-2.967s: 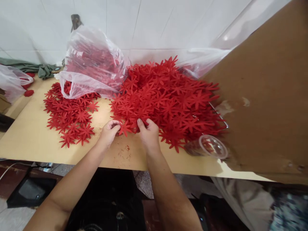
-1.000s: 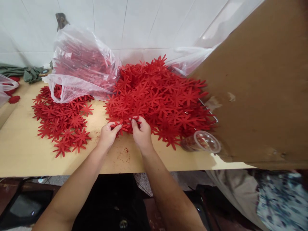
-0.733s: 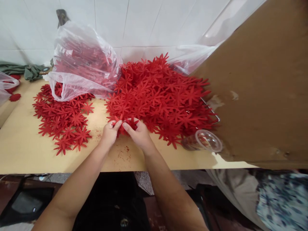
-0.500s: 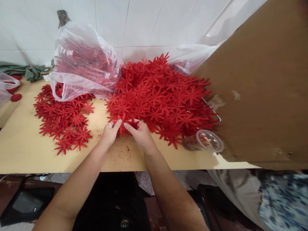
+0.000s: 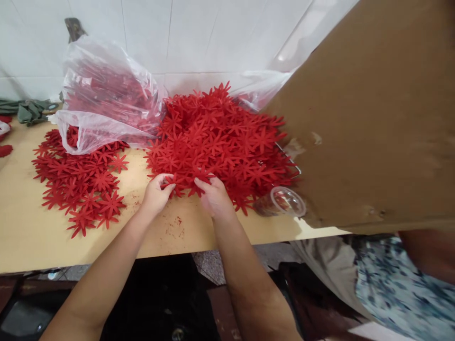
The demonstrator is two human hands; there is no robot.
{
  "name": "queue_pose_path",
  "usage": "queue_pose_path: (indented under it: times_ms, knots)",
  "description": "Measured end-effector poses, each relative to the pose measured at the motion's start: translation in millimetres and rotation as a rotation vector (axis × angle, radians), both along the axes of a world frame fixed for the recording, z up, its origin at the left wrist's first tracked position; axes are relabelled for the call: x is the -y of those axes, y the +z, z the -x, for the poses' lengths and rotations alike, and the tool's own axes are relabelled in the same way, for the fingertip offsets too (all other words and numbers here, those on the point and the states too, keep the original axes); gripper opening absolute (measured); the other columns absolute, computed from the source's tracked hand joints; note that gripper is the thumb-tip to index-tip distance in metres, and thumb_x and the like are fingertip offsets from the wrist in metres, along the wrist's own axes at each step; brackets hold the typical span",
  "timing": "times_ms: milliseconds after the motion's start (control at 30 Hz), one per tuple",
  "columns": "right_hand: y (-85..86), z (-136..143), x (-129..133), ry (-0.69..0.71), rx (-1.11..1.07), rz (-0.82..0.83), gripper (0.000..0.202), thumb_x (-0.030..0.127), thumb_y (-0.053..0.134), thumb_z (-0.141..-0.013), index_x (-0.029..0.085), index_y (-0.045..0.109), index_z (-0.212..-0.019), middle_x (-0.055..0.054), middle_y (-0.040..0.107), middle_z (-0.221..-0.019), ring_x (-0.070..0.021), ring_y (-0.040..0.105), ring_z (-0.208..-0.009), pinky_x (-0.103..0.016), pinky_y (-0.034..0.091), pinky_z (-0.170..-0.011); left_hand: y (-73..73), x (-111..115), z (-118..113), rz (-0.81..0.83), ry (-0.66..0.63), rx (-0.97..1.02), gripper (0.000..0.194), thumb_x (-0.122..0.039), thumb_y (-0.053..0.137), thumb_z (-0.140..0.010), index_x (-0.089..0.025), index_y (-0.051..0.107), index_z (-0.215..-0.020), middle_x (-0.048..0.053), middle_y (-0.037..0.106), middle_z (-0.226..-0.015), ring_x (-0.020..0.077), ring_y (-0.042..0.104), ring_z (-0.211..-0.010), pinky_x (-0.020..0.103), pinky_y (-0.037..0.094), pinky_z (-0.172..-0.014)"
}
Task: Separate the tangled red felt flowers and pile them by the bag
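Note:
A large heap of red flower-shaped pieces point(image 5: 216, 137) lies in front of my hands, partly over a wire rack point(image 5: 289, 158). My left hand point(image 5: 158, 193) pinches a red flower piece point(image 5: 170, 181) at the heap's front edge. Just to the right, my right hand point(image 5: 212, 193) holds another red flower piece point(image 5: 202, 176) between thumb and fingers. The two hands are apart. A second, darker pile of red flower pieces point(image 5: 81, 175) spreads over the table to the left.
A clear plastic bag point(image 5: 110, 90) of red pieces stands behind the left pile. The clear cup point(image 5: 284, 201) lies tilted by a big brown board point(image 5: 373, 118) on the right. Part of a person in patterned cloth point(image 5: 394, 284) shows at lower right.
My hands have moved apart, each with a red piece now. The whole view has shifted, so the table's things appear further left, and more of the person at lower right shows.

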State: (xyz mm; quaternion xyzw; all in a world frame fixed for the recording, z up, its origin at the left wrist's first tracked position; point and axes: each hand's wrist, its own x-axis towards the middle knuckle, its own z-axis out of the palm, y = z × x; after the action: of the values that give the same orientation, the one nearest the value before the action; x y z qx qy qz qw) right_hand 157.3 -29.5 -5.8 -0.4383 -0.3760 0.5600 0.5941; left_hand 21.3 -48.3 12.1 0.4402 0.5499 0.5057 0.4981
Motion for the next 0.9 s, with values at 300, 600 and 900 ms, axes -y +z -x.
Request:
queue_pose_path:
  times_ms: [300,600,900]
  knots:
    - [5.8,-4,5,-0.124,0.198,-0.004,0.027,0.043,0.064,-0.063,0.017,0.058,-0.068,0.002,0.058,-0.058,-0.0108,0.050,-0.051,-0.029,0.046,-0.058,-5.9,-7,10,-0.258,0.108,-0.483,0.023,-0.027,0.061,-0.070,-0.017,0.059,-0.091,0.007,0.059,-0.094,0.0173,0.055,-0.090,0.033,0.042,-0.087]
    - [8.7,6,12,0.172,0.460,-0.238,0.022,0.035,0.055,-0.075,0.018,0.063,-0.087,-0.003,0.068,-0.084,-0.0155,0.060,-0.078,-0.032,0.046,-0.078,14.8,-10,-9,-0.329,-0.063,-0.414,0.021,-0.027,0.057,-0.073,-0.018,0.064,-0.090,0.007,0.062,-0.096,0.0174,0.056,-0.093,0.030,0.041,-0.087]
    - [9.6,-2,5,0.023,0.537,-0.243,0.016,0.028,0.053,-0.074,0.020,0.062,-0.084,-0.004,0.064,-0.086,-0.0152,0.058,-0.082,-0.032,0.047,-0.078,6.4,-14,7,-0.202,0.084,-0.433,0.014,-0.033,0.054,-0.072,-0.020,0.056,-0.074,0.000,0.058,-0.067,0.0136,0.050,-0.063,0.026,0.035,-0.064]
